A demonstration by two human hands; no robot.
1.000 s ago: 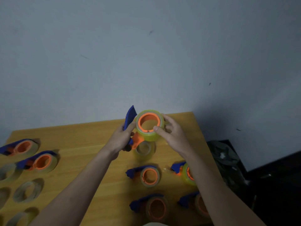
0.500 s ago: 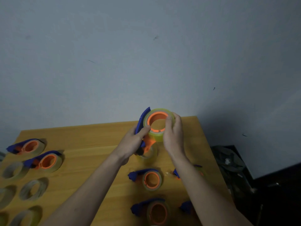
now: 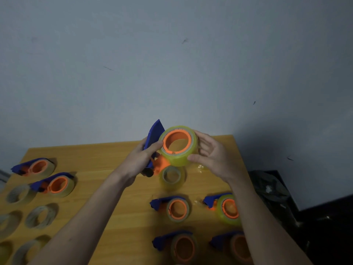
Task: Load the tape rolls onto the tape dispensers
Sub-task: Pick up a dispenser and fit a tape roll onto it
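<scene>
Above the far middle of the wooden table [image 3: 118,207] I hold a blue tape dispenser [image 3: 155,133] with an orange hub. A yellowish clear tape roll [image 3: 180,159] sits around that hub. My left hand [image 3: 142,161] grips the blue handle. My right hand [image 3: 212,157] cups the roll's right side, thumb on its front and fingers spread behind it. Directly below them a loose clear tape roll [image 3: 172,177] lies flat on the table.
Several loaded blue and orange dispensers [image 3: 176,208] lie at the near right, two more dispensers [image 3: 55,185] at the far left. Several loose tape rolls [image 3: 41,217] lie at the near left. A dark bag [image 3: 271,190] sits beside the table's right edge.
My right hand has shifted from the top of the roll to its right side, with fingers spread. The dispenser and roll stay held at about the same spot.
</scene>
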